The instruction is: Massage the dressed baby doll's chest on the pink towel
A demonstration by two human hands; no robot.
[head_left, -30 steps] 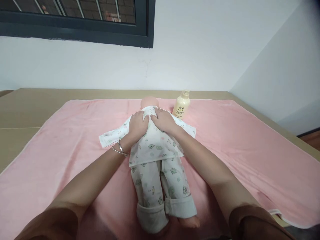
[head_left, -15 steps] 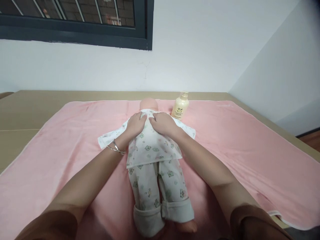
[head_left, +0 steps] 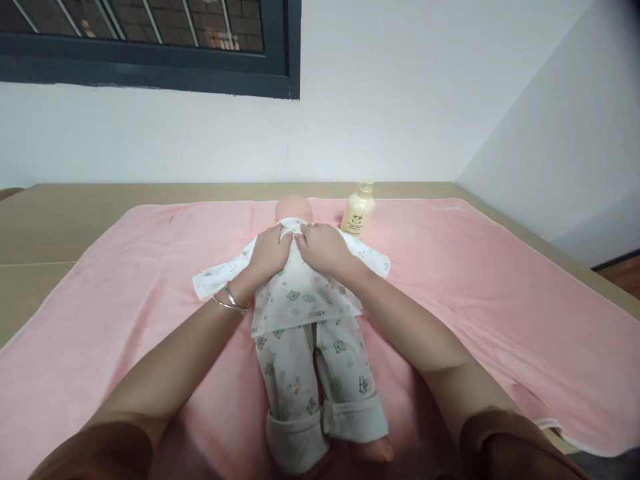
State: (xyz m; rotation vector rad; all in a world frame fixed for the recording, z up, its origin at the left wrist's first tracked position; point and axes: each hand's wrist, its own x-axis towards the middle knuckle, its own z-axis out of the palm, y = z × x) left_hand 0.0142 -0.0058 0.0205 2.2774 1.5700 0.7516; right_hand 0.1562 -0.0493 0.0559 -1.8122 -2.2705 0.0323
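White-clad doll [head_left: 306, 301] lies beneath left hand [head_left: 271, 253] and right hand [head_left: 324, 249].

2 pale walls [head_left: 400, 100] met at right beyond the tan surface [head_left: 50, 217]; a dark-framed, barred window [head_left: 150, 59] sat upper left.

— How does the doll [head_left: 307, 307] lie?
— Flat on the pink blanket [head_left: 450, 280], bald head [head_left: 294, 208] at the far end, legs at the near one, slightly parted
— And its clothes?
— White shirt [head_left: 305, 283] and trousers [head_left: 293, 377], small animal print on both; sleeves [head_left: 220, 275] spread out sideways, hem [head_left: 307, 321] loose over the trousers
— The cuffs [head_left: 297, 437]?
— Turned up thick, a bare foot [head_left: 377, 449] showing below the right-hand one
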